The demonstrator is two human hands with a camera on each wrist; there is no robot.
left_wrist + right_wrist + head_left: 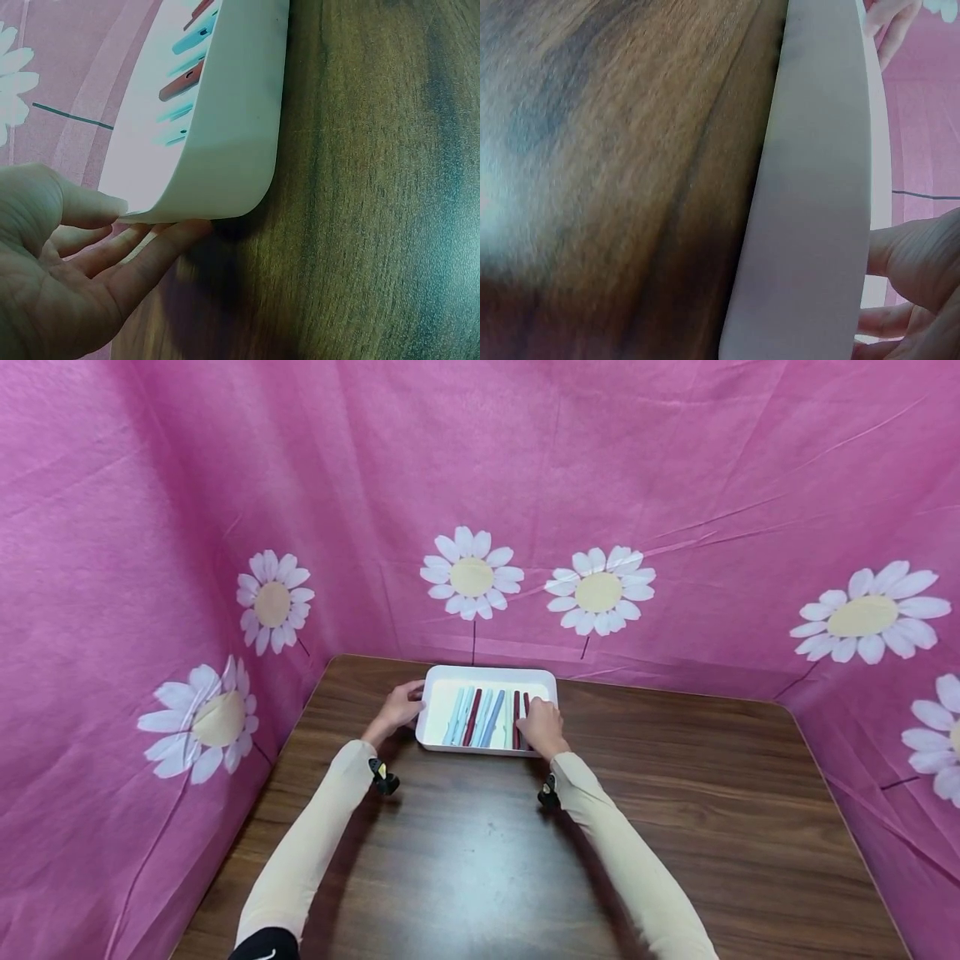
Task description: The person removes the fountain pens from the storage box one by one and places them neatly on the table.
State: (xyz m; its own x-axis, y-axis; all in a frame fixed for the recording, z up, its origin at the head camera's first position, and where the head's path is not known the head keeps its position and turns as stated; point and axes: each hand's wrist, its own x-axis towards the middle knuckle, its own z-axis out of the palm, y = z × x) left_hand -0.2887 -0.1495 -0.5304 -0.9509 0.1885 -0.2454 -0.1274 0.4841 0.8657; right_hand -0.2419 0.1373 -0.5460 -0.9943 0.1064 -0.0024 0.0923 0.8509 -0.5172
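A white tray (487, 673) holds a row of slim sticks, light blue, pale green and dark red. My left hand (399, 706) grips the tray's left end, thumb on the rim (137, 217) and fingers against the outside. Over the tray's right end, my right hand (542, 727) reaches inside among the sticks. One dark red stick (527, 700) runs partly beneath this hand, and another dark red stick (516, 714) lies just left of it. In the right wrist view the tray's wall (810, 172) hides the fingertips; I cannot tell whether they pinch a stick.
The tray stands near the back edge of a brown wood-grain table (480, 852). Pink cloth (525, 460) printed with white daisies hangs behind the table and along both sides. A small black wrist camera (384, 777) sits at the left cuff, with another wrist camera (548, 793) at the right.
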